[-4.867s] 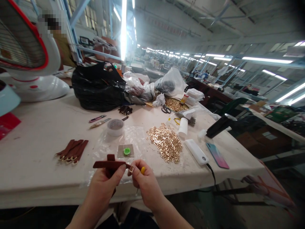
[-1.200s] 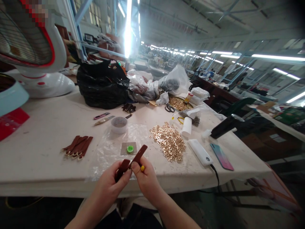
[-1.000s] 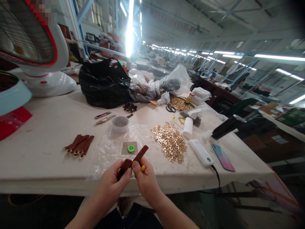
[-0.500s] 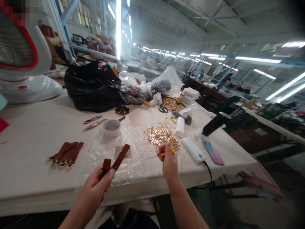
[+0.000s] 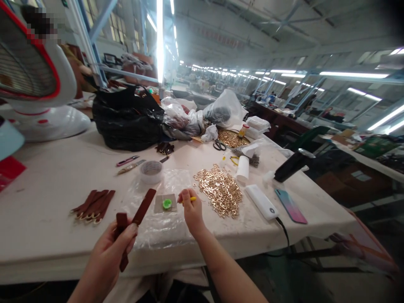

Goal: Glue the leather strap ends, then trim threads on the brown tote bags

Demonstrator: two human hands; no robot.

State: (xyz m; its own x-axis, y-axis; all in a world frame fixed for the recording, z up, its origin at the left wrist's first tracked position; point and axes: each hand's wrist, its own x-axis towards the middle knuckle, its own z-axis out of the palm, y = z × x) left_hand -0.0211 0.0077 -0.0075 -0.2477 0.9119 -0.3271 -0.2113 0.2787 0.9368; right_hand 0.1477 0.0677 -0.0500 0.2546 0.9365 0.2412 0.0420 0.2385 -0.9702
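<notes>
My left hand (image 5: 118, 240) is closed around brown leather straps (image 5: 144, 206), whose ends stick out above and below the fingers. Pinched in my right hand (image 5: 192, 210) is a thin tool with a yellow handle (image 5: 193, 198); its tip is too fine to make out. Just left of that hand, a small grey square card (image 5: 160, 205) bears a bright green blob (image 5: 167, 204). The card lies on a clear plastic sheet (image 5: 151, 235). To the right spreads a pile of gold metal rings (image 5: 219, 189). Several brown straps with gold rings (image 5: 94, 204) lie at left.
A roll of clear tape (image 5: 150, 172), a pink-handled snipper (image 5: 127, 160) and scissors (image 5: 219, 145) lie further back. On the right are a white power bank (image 5: 260, 202) with a cable and a phone (image 5: 290, 206). A black bag (image 5: 126, 122) and a fan (image 5: 47, 122) stand behind.
My right hand has moved left with the yellow-handled tool, from beside the gold rings to beside the green blob. My left hand, with the straps, has shifted left and down, uncovering the card.
</notes>
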